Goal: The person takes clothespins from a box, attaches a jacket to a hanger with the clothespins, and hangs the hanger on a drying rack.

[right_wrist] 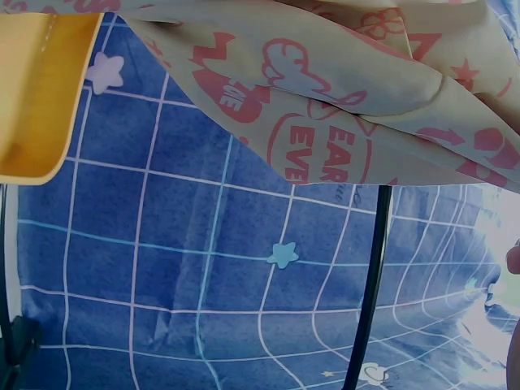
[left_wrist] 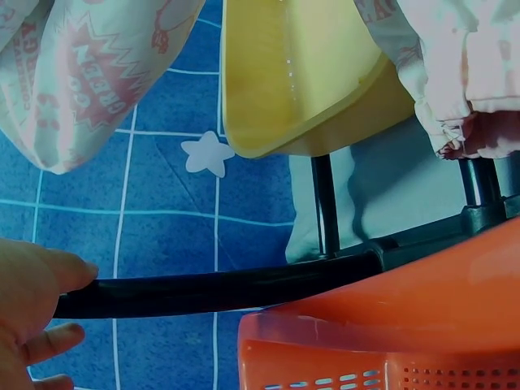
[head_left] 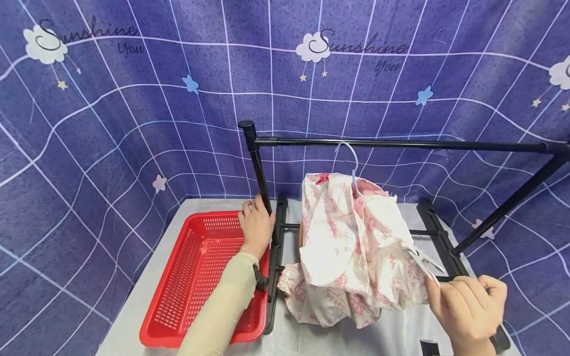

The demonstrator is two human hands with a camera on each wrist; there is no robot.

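A white garment with pink print (head_left: 334,232) hangs in folds from a lilac hanger (head_left: 355,163) on a black rack's top bar (head_left: 401,143). My left hand (head_left: 257,225) grips the rack's left post (head_left: 260,175); in the left wrist view the thumb lies along one side of the post (left_wrist: 203,292), with fingers on the other. At the garment's right edge my right hand (head_left: 472,306), fingers curled, pinches the end of a white clothespin (head_left: 425,262). A red clip (head_left: 322,178) sits at the garment's upper left. Only a sliver of the right hand shows in the right wrist view.
A red perforated basket (head_left: 153,301) stands left of the rack, under my left forearm. Behind the garment is a yellow bin (left_wrist: 317,81), mostly hidden in the head view. The rack's right post (head_left: 507,207) slants up beside my right hand. A blue grid-patterned cloth (head_left: 133,99) surrounds the table.
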